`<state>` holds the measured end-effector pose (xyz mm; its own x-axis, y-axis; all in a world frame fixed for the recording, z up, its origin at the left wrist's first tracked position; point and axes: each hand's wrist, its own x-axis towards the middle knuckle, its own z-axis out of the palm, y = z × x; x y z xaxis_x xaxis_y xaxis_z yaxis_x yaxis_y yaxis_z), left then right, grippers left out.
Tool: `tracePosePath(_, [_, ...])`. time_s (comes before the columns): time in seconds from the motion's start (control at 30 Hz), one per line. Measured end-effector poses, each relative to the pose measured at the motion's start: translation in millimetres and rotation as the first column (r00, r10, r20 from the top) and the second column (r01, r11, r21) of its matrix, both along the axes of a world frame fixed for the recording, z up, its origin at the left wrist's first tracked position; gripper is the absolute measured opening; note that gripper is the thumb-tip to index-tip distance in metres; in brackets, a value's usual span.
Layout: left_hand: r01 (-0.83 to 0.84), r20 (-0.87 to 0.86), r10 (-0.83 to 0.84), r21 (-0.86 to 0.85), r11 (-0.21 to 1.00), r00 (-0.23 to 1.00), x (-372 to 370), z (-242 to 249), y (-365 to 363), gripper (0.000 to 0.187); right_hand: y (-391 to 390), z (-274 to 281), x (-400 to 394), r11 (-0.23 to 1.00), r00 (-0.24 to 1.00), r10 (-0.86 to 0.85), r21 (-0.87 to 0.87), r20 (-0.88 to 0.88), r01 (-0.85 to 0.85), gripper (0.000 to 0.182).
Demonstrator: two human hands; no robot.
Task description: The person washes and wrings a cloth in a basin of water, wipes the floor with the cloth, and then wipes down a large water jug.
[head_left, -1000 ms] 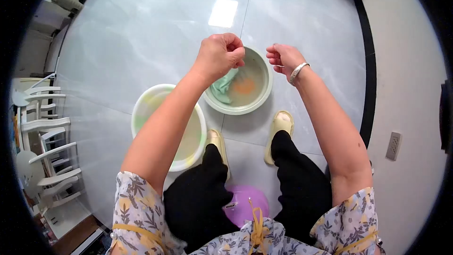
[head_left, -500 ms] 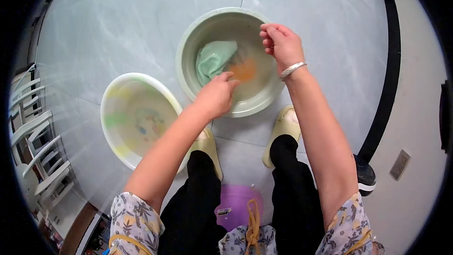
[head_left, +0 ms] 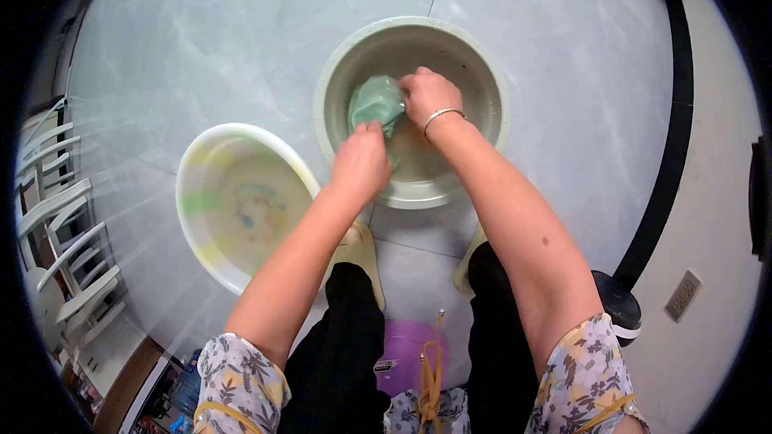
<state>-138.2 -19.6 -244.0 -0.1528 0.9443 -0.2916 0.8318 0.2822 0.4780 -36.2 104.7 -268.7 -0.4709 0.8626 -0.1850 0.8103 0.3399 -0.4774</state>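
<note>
A wet, light green cloth point(head_left: 375, 101) is bunched up in the pale green basin point(head_left: 426, 195), which has cloudy water in it. My left hand point(head_left: 363, 159) pinches the cloth's near edge with fingers closed. At the cloth's right side, my right hand point(head_left: 433, 99), with a bracelet on its wrist, is closed on another part of it. Both hands are over the basin, close together. The right fingertips are partly hidden against the fabric.
A white basin point(head_left: 190, 229) with coloured patches and cloudy water stands to the left. A purple stool or tub point(head_left: 404, 354) is between my legs. White chairs point(head_left: 68, 253) line the left side; a wall socket point(head_left: 683, 296) and a black round object point(head_left: 618, 309) are at right.
My right hand has moved down and left from the basin's right rim to the cloth. My left hand has closed on the cloth's edge. The orange patch in the water no longer shows.
</note>
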Motion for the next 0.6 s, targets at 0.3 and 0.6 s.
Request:
tracePosePath(0.3, [-0.271,0.096,0.255,0.256,0.928,0.962,-7,-24,13,0.022,-4,8,-6,0.990,0.995,-0.103,-0.091,0.013,0.104,0.013])
tracePosePath(0.6, [-0.353,0.742,0.533,-0.666,0.658,-0.407,-39,25,24,0.035,-69,121,-13,0.998,0.590,-0.065,-0.056,-0.804,0.034,0.004])
